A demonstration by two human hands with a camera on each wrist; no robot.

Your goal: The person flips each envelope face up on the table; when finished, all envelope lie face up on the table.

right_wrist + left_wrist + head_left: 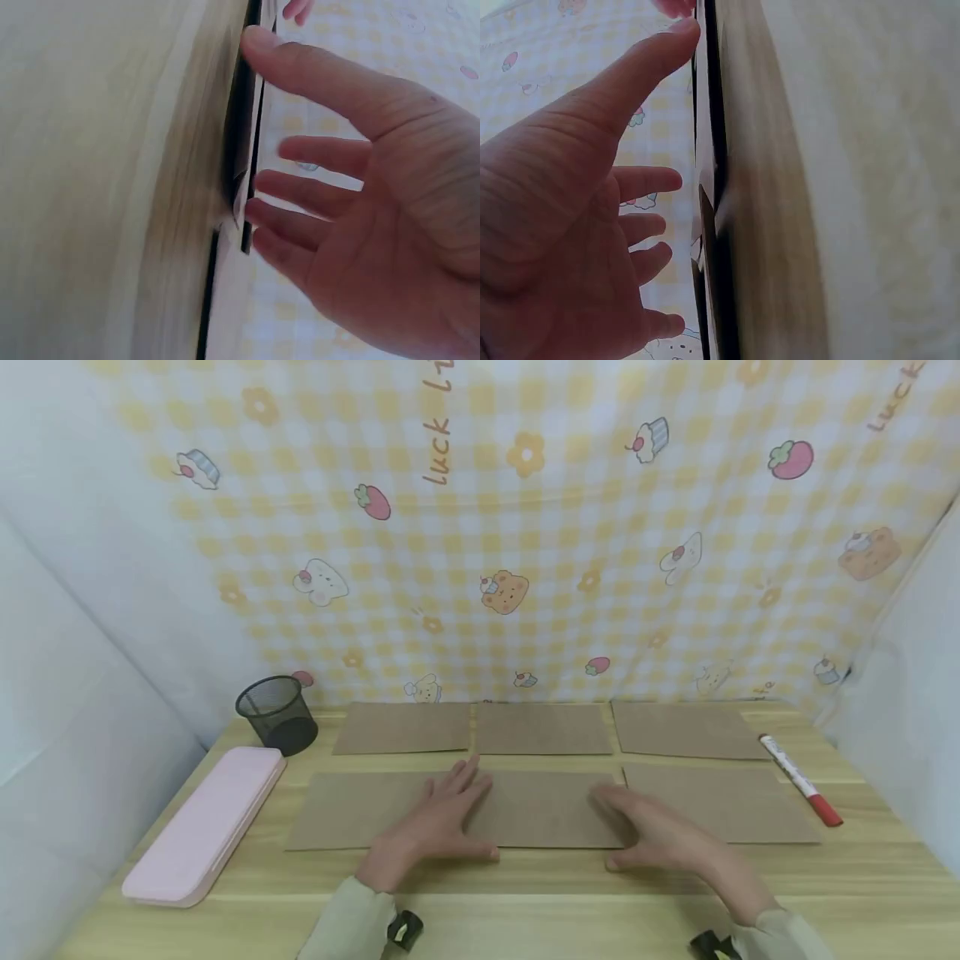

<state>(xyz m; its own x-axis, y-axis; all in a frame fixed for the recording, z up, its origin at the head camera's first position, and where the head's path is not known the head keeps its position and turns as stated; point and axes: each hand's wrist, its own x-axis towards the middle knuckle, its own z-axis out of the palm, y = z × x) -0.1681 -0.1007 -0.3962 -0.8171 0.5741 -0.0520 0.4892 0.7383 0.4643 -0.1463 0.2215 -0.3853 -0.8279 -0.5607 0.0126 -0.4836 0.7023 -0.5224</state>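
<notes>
Your fingers are straight and spread on both sides, and they grip nothing: the left hand lies flat on the left part of the middle brown paper sheet in the near row, and the right hand lies flat at its right edge. This sheet sits on the light wooden table, between two other flat brown sheets. I judge that you are pressing the sheet down or putting it straight. The next move probably needs a light slide, so the neighbours stay apart. Further out are a black mesh cup, a pink flat case and a red-capped white marker.
</notes>
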